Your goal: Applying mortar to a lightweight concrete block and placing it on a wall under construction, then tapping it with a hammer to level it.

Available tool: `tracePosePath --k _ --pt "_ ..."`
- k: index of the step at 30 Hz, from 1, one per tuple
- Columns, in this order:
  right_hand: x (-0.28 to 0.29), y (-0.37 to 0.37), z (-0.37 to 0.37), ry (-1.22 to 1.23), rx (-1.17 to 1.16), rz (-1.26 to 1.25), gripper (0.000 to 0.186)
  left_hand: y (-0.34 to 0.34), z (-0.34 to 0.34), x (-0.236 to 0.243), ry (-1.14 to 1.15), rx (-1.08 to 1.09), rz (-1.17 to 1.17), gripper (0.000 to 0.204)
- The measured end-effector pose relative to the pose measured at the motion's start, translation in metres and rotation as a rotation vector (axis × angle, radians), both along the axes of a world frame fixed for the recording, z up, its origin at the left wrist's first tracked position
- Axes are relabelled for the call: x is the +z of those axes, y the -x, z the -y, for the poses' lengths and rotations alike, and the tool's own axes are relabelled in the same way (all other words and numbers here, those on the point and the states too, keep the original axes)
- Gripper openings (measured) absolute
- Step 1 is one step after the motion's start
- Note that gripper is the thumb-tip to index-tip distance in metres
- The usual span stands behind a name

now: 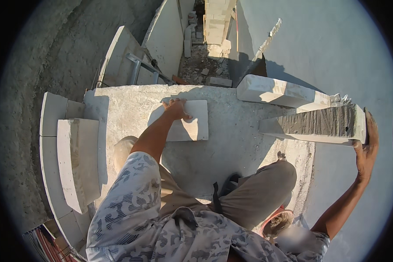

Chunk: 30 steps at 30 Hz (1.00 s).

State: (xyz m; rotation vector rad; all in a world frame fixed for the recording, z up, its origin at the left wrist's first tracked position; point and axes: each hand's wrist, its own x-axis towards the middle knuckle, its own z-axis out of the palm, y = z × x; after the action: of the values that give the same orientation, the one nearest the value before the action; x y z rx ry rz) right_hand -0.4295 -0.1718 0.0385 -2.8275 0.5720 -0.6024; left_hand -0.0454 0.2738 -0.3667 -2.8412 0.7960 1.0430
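Note:
My right hand (367, 146) presses against the right end of a pale building block (358, 126), the thumb on the near side and the fingers along the end. The block's upward face carries grey, ridged mortar (321, 122). Another whitish block (198, 122) lies flat on the concrete surface in front of me. On its far left part rests my left hand (177, 109), arm stretched forward, fingers spread and thumb apart. Just beyond the mortared block, a long pale block (277, 91) lies with rough mortar at its right end.
Curved block courses (52, 163) edge the left side, with a loose block (76, 161) against them. Past the far edge of the concrete slab (131, 102) is a lower area with rubble (203, 67) and a metal ladder (137, 70). A reddish bucket (278, 222) stands near my knee.

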Motion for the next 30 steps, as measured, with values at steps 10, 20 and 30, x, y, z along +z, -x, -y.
tracePosePath --k 10,20,30 --pt "-0.005 0.011 -0.011 -0.061 -0.118 0.009 0.107 0.061 -0.037 0.006 -0.041 -0.084 -0.204 0.092" --pt "0.006 -0.008 -0.055 0.157 -0.190 -0.103 0.105 0.041 -0.006 0.020 -0.061 -0.410 -0.226 0.083" --pt "0.003 0.030 -0.141 0.289 -0.458 -0.303 0.119 0.046 0.039 0.040 0.179 -0.705 -0.270 0.093"
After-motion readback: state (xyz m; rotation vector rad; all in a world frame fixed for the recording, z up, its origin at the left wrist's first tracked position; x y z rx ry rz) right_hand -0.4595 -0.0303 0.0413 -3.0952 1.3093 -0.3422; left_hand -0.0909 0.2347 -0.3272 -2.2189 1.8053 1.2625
